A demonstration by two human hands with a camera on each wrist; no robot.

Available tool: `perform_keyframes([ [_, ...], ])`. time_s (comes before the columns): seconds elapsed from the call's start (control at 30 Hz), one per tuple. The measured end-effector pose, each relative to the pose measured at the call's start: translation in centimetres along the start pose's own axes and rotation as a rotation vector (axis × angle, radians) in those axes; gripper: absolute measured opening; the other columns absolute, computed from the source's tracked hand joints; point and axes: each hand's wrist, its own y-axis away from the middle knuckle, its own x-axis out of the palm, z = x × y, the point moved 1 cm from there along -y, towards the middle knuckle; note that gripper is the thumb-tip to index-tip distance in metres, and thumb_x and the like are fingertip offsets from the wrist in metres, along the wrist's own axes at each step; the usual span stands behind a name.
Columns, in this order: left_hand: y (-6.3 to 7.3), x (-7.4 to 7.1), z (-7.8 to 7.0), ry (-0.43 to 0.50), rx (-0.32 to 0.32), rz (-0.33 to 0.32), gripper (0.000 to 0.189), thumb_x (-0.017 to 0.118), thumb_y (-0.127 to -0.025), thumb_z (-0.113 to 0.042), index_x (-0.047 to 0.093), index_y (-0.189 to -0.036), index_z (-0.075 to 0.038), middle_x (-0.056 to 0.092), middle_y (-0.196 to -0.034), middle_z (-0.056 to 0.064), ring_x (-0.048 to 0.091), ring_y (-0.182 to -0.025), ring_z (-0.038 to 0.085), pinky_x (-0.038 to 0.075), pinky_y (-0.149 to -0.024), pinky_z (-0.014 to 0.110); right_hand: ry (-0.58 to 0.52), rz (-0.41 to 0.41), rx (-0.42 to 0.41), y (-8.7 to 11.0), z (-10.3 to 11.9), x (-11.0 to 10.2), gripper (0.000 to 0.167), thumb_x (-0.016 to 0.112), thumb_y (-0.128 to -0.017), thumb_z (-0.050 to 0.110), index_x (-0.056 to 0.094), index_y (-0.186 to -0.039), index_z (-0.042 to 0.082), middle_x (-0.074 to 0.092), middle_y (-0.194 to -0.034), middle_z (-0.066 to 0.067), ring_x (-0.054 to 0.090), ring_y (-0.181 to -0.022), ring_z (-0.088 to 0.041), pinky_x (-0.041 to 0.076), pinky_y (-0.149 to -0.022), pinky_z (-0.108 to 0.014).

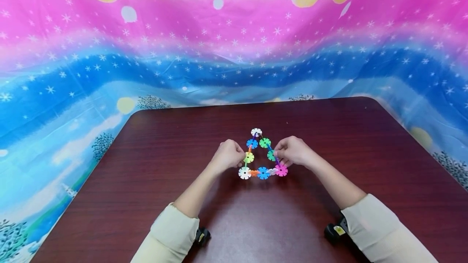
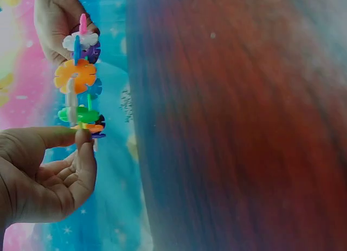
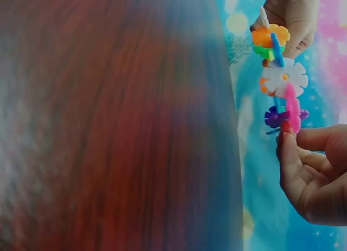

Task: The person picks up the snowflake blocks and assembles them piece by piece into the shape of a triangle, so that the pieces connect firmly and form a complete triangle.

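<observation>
A triangle of linked plastic snowflake discs [image 1: 263,173] is held up above the tabletop between both hands, its shadow below. A white disc [image 1: 256,132] forms its top corner, another white disc [image 1: 244,173] the lower left corner and a pink disc [image 1: 281,170] the lower right. My left hand [image 1: 227,155] pinches the left side at the yellow disc [image 1: 249,157], thumb against fingertip. On the opposite side, my right hand [image 1: 295,151] pinches beside the lower green disc [image 1: 271,156]. In the right wrist view, a purple disc [image 3: 277,117] shows at that hand's fingertips.
The dark red wooden table [image 1: 175,133] has rounded far corners. A colourful printed cloth [image 1: 226,44] hangs behind it and along both sides. Black wrist devices [image 1: 334,232] sit under the pale sleeves [image 1: 175,226].
</observation>
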Motion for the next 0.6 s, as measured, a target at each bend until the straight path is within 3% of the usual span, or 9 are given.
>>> perform_keyframes([
  [0.23,-0.8,0.9,0.2,-0.055,-0.037,0.067,0.018,0.055,-0.078,0.002,0.067,-0.066,0.0,0.064,-0.057,0.01,0.063,-0.054,0.018,0.053,-0.054,0.028,0.047,0.091,0.104,-0.8,-0.7,0.4,0.01,0.06,-0.087,0.002,0.064,-0.091,-0.006,0.063,-0.069,-0.011,0.062,-0.053,-0.015,0.054,-0.055,-0.032],
  [0.6,-1.5,2.0,0.6,-0.067,-0.072,0.091,0.015,0.057,-0.077,0.006,0.065,-0.065,0.002,0.064,-0.057,0.012,0.063,-0.051,0.02,0.052,-0.049,0.026,0.137,0.114,0.102,-0.9,-1.0,0.7,0.006,0.061,-0.085,-0.001,0.066,-0.082,-0.004,0.065,-0.068,-0.009,0.064,-0.057,-0.017,0.054,-0.053,-0.03],
])
